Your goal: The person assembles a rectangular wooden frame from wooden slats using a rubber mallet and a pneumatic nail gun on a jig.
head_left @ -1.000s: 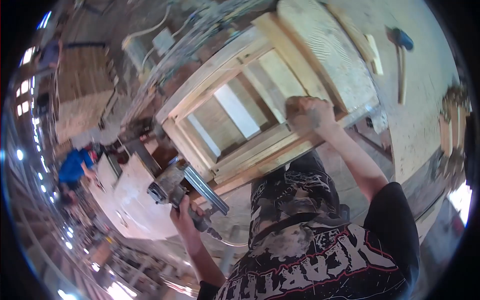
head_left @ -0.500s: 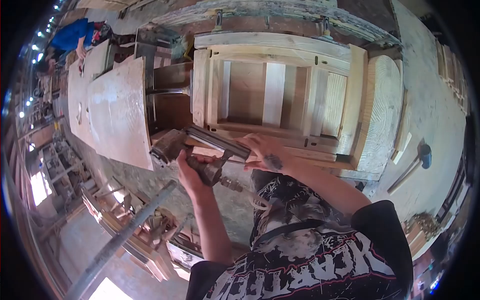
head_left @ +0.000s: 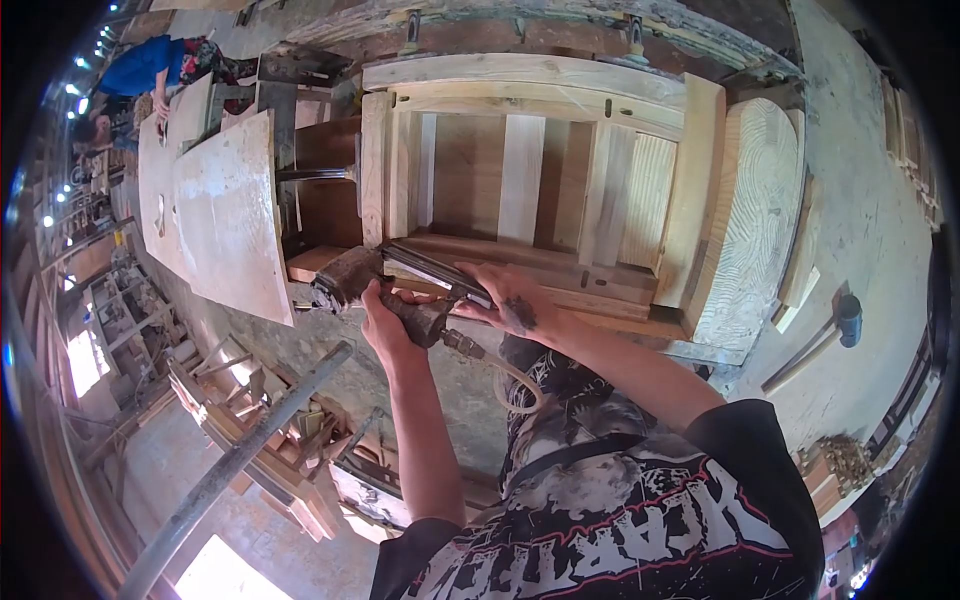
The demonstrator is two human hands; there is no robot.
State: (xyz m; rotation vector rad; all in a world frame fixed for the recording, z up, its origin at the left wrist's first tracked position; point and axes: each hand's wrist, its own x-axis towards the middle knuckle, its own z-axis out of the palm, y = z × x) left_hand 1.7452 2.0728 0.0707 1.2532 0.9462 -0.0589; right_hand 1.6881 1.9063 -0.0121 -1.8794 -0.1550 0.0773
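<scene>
A worn nail gun [head_left: 415, 315] is held in front of the body, its long magazine slanting down to the right and an air hose [head_left: 525, 385] hooked to its handle. My left hand [head_left: 388, 318] wraps round the grip. Around the rear end of the magazine, my right hand [head_left: 505, 298] is closed. Just beyond both hands lies a wooden frame [head_left: 525, 75] with slats and panels, clamped on the bench. The gun's nose is near the frame's lower left corner, and whether they touch is unclear.
A black mallet [head_left: 848, 318] lies on the right-hand board. Pale sheets [head_left: 230, 190] stand at the left, where another person in blue [head_left: 140, 68] reaches over them. A metal pipe [head_left: 235, 465] crosses the lower left above wood offcuts. Long clamps run behind the frame.
The view has shifted slightly, so the frame sits further left. The magazine is turned a little, and my right hand has moved slightly left along with it. The hose loop shows more fully.
</scene>
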